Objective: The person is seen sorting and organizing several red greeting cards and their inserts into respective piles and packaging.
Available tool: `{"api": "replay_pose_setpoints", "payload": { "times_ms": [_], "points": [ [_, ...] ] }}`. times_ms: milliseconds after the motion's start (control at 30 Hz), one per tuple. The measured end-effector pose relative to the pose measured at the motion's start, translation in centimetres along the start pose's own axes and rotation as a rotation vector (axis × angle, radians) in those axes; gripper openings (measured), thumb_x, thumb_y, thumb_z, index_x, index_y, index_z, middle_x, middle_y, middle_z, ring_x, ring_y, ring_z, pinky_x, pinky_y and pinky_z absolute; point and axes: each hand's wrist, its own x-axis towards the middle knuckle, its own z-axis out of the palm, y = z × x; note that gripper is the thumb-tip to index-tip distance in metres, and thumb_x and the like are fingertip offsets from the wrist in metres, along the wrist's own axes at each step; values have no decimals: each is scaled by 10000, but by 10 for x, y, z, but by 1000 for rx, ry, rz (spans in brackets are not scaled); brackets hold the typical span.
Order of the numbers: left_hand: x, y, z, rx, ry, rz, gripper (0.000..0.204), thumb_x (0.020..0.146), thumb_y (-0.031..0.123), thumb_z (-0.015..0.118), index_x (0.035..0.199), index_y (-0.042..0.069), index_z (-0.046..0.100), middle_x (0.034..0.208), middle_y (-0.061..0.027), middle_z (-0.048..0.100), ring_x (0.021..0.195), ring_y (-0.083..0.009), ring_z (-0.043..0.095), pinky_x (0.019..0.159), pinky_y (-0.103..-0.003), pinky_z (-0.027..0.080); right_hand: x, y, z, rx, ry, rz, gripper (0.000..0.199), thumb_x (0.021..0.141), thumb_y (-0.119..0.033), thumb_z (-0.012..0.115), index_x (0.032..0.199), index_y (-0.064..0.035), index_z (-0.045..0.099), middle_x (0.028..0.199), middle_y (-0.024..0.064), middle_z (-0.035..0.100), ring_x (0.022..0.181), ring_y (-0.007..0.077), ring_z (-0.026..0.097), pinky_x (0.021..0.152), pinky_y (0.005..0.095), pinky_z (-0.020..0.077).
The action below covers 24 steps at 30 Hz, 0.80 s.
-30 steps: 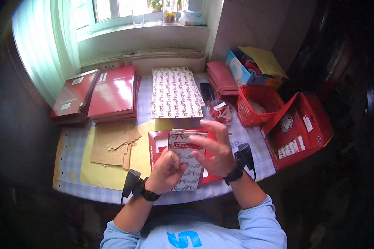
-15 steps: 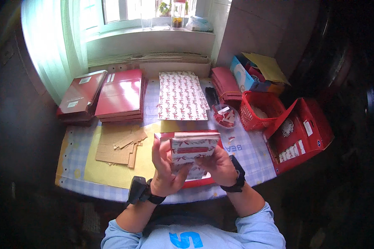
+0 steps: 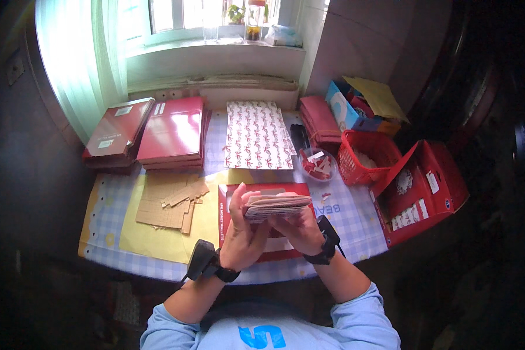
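Between my two hands is a stack of patterned paper cards (image 3: 277,207), its layered edges turned up toward me. My left hand (image 3: 240,236) grips the stack's left end, thumb side up. My right hand (image 3: 300,232) holds it from below at the right end; some of its fingers are hidden under the stack. Beneath the hands a flat red box (image 3: 223,201) with a pale opening lies on the checked tablecloth. Both wrists carry black strapped devices.
Flat red boxes (image 3: 170,131) are piled at the back left, beside sheets of bow-patterned paper (image 3: 256,137). Brown card pieces (image 3: 163,210) lie on yellow paper (image 3: 131,245). To the right stand a clear tub (image 3: 318,165), a red basket (image 3: 361,157) and an open red box (image 3: 417,192).
The stack has tipped from showing its patterned face to showing its layered edges. More of the red box beneath is visible. My left hand has shifted slightly to the right.
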Motion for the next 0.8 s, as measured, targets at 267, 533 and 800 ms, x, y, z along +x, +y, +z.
{"api": "replay_pose_setpoints", "payload": {
  "times_ms": [267, 533, 800],
  "points": [
    [4, -3, -3, 103, -17, 46, 725, 873, -60, 489, 1427, 48, 35, 1240, -223, 455, 1134, -299, 515, 954, -401, 423, 0, 16, -1, -3, 63, -42, 353, 896, -102, 616, 1213, -7, 494, 1167, 84, 599, 1055, 149, 570, 929, 314, 454],
    [3, 1, -5, 165, -28, 70, 634, 885, -29, 508, 1405, 11, 147, 1244, -179, 482, 1128, -229, 517, 945, -364, 418, -1, 9, 4, -73, 135, 12, 317, 897, -81, 611, 1192, -13, 515, 1128, 74, 625, 1024, 137, 583, 907, 301, 461],
    [0, 10, -22, 3, -163, -241, 247, 896, 81, 553, 1115, -33, 538, 951, -187, 653, 905, -256, 650, 795, -347, 498, -5, -19, -3, 276, 144, 9, 342, 864, -12, 619, 1196, -19, 539, 1109, 87, 639, 1051, 180, 588, 926, 341, 464]
  ]
}}
